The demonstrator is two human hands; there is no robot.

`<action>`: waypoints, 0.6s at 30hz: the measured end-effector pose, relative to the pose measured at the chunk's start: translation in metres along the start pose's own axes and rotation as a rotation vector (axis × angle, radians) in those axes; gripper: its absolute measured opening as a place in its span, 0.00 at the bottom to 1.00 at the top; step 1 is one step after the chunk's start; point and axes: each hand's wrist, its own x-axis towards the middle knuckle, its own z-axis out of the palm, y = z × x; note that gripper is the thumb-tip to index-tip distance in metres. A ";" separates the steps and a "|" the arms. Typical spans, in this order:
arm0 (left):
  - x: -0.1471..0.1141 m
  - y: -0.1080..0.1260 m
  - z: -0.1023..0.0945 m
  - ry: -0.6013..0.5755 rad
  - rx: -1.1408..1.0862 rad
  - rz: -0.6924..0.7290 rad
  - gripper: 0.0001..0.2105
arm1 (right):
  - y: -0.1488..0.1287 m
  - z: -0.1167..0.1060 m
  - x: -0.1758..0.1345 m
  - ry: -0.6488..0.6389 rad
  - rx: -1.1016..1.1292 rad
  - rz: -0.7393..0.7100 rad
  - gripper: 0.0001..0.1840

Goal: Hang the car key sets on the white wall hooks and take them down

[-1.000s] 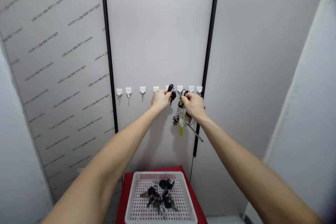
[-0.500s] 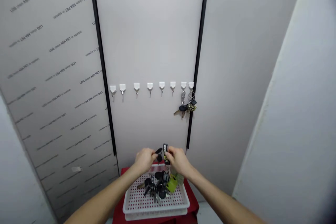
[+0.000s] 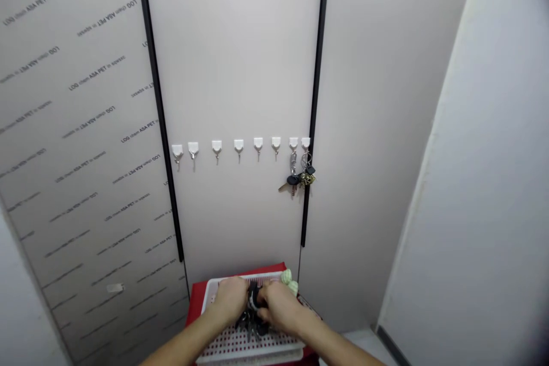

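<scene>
Low in the head view, both hands are down at the white perforated basket (image 3: 227, 346), close together. My left hand (image 3: 233, 297) is closed, its fingertips against the black keys (image 3: 253, 293) between the hands. From the other side, my right hand (image 3: 278, 304) is curled round part of the same dark bunch. Just what each set of fingers pinches is partly hidden. Below the hands lie more keys (image 3: 253, 326), black-headed with metal blades. Behind my right hand a pale green striped soft piece (image 3: 289, 282) pokes out over the basket's rim.
A row of several white hooks (image 3: 239, 146) is fixed on the pale panel. Two key bunches (image 3: 300, 179) hang from the two rightmost hooks. Black vertical strips (image 3: 315, 103) edge the panel. A red surface (image 3: 196, 300) lies under the basket.
Both hands have moved down and together into the basket. The lettered black strap and bright green tag are no longer visible; the striped piece now shows. The view has shifted slightly.
</scene>
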 end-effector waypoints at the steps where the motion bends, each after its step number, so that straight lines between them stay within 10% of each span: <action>1: 0.001 0.000 -0.004 -0.014 0.014 -0.006 0.14 | 0.006 -0.011 0.001 0.013 0.049 -0.021 0.09; 4: 0.014 0.005 -0.030 0.030 0.013 0.004 0.14 | 0.033 -0.064 0.012 0.266 0.191 0.050 0.12; 10: 0.071 0.059 -0.120 0.499 -0.312 0.082 0.16 | 0.088 -0.182 0.045 1.034 0.194 0.419 0.18; 13: 0.099 0.088 -0.155 0.656 -0.437 0.042 0.17 | 0.096 -0.206 0.058 1.083 0.159 0.477 0.18; 18: 0.127 0.111 -0.173 0.589 -0.459 -0.059 0.14 | 0.098 -0.212 0.073 0.998 0.149 0.565 0.15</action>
